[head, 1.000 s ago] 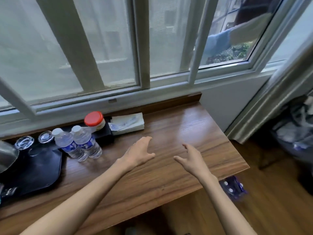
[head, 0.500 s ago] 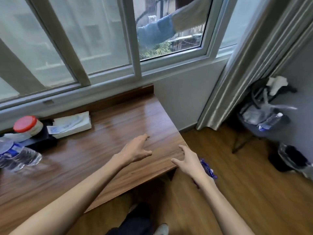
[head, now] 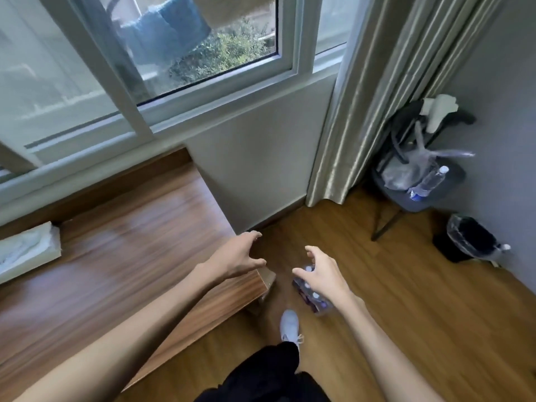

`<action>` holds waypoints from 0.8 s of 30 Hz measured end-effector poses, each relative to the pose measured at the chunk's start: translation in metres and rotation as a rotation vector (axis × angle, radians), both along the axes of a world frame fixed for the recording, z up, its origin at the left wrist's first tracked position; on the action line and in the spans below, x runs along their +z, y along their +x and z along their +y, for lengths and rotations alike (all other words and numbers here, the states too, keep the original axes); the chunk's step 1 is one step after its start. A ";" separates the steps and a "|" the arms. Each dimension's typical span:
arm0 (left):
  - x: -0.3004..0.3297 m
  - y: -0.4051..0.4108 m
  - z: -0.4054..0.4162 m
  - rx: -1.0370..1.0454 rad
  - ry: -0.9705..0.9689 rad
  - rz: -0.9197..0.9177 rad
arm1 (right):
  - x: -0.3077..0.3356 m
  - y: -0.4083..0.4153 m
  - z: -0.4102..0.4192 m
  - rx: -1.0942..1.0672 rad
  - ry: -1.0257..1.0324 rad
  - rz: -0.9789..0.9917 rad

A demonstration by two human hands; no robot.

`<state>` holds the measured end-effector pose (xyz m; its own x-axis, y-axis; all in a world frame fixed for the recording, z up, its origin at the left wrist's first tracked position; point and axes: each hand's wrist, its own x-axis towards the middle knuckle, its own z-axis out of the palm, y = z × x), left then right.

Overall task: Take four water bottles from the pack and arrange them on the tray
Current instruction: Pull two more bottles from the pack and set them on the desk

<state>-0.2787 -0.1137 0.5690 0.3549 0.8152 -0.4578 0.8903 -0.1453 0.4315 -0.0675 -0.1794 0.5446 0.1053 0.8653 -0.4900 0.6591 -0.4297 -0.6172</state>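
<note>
The pack of water bottles (head: 311, 297) lies on the wooden floor just right of the table's corner, wrapped in clear and purple plastic with white caps showing. My right hand (head: 324, 275) hovers above it, fingers spread, covering most of the pack and holding nothing. My left hand (head: 239, 256) is open over the right corner of the wooden table (head: 130, 250), fingers curled and apart. The tray and the bottles standing on the table are out of view to the left.
A white tissue box (head: 27, 250) sits at the table's left edge. My white shoe (head: 290, 324) is on the floor beside the pack. A chair (head: 417, 181) with bags and a bottle, a black bin (head: 467, 242) and a curtain (head: 377, 91) stand to the right.
My view has swung right and down, from the tray and two bottles to the floor. Both hands moved right past the table corner, the right one now above the pack.
</note>
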 end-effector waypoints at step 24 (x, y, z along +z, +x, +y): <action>-0.300 0.219 0.080 0.153 -0.429 0.158 | -0.292 0.182 0.086 0.016 -0.403 0.069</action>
<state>-0.0595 -0.0336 0.2689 0.1449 0.5786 -0.8026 0.9471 0.1536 0.2816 0.1146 -0.0930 0.2525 0.0482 0.6041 -0.7954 0.6306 -0.6360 -0.4448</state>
